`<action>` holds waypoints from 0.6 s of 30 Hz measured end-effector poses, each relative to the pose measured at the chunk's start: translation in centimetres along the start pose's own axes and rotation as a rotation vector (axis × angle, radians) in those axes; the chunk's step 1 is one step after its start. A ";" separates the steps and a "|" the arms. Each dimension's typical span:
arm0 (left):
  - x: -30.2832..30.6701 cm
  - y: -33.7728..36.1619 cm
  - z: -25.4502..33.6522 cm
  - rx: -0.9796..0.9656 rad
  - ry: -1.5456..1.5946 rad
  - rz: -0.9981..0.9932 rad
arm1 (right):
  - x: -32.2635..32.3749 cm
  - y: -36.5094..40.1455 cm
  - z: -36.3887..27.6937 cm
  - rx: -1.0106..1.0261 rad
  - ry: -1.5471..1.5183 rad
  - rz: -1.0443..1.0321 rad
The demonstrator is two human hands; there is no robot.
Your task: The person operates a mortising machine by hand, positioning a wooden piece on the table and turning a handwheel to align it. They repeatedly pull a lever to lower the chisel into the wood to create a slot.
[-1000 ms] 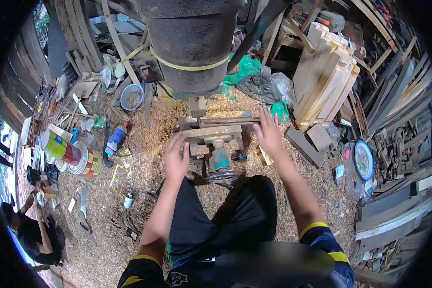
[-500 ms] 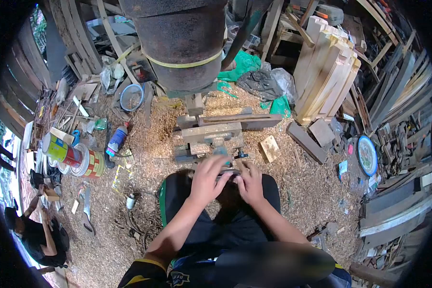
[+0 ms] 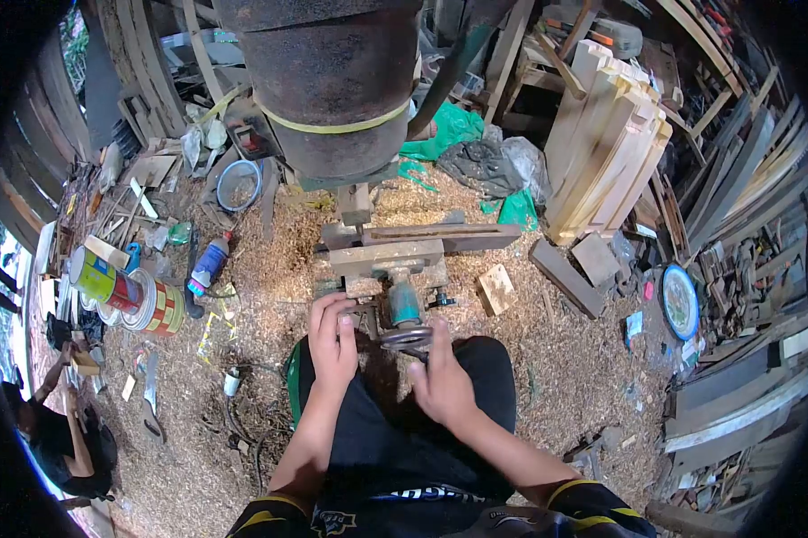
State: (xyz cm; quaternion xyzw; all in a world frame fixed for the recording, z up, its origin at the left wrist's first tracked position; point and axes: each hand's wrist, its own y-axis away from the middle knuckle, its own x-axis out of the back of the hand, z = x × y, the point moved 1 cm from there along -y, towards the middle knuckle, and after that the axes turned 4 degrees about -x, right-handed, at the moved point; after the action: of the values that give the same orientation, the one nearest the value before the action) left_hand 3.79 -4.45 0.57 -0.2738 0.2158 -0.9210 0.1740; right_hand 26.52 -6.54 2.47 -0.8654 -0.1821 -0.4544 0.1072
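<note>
A dark metal handwheel [image 3: 407, 338] sits at the near end of a green cylindrical machine part [image 3: 404, 305]. My right hand [image 3: 444, 387] is at the wheel's right side, forefinger stretched along the rim and thumb apart. To the left of the wheel, my left hand [image 3: 334, 341] has its fingers extended, fingertips close to a small metal bar [image 3: 361, 308]. Beyond the green part, a pale wooden block [image 3: 386, 257] lies crosswise. Behind it rests a long wooden piece [image 3: 444, 237] with a groove along its top.
A large dark machine drum [image 3: 332, 81] with a yellow band hangs over the work. Wood shavings cover the floor. A loose wood block [image 3: 495, 290] lies to the right, a spray can [image 3: 209, 264] and buckets [image 3: 157, 305] to the left. Another person [image 3: 68, 430] sits at far left holding wood.
Both hands have come off the top of the handwheel and moved apart, left hand leftward, right hand down to the wheel's right side. The wheel and green part now show.
</note>
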 end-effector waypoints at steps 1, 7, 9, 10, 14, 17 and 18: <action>0.0 -0.1 -0.3 -0.005 0.001 0.006 | 0.6 -0.8 0.7 -0.377 -0.129 -0.259; -0.3 -1.2 -1.6 0.002 -0.056 -0.011 | 1.3 -2.6 4.2 -0.374 -0.305 0.300; -0.2 -2.3 -1.4 -0.036 -0.109 -0.050 | 2.4 -5.1 4.8 -0.209 -0.213 0.345; -0.2 -2.8 -1.5 -0.033 -0.108 -0.053 | 3.0 -6.5 4.6 -0.062 -0.176 0.418; -0.7 -4.9 -2.1 -0.108 -0.151 -0.056 | 4.5 -11.9 4.4 0.177 -0.070 0.377; -1.2 -6.3 -2.7 -0.104 -0.174 -0.056 | 4.1 -15.9 4.6 0.272 -0.012 0.380; -1.4 -6.6 -2.9 -0.109 -0.177 -0.055 | 3.9 -17.2 4.7 0.296 -0.020 0.367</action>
State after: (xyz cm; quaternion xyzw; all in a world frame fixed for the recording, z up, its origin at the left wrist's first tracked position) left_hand 1.86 2.63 0.99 -0.3689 0.2415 -0.8846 0.1520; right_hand 24.91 11.61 3.39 -0.8632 -0.0874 -0.3871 0.3121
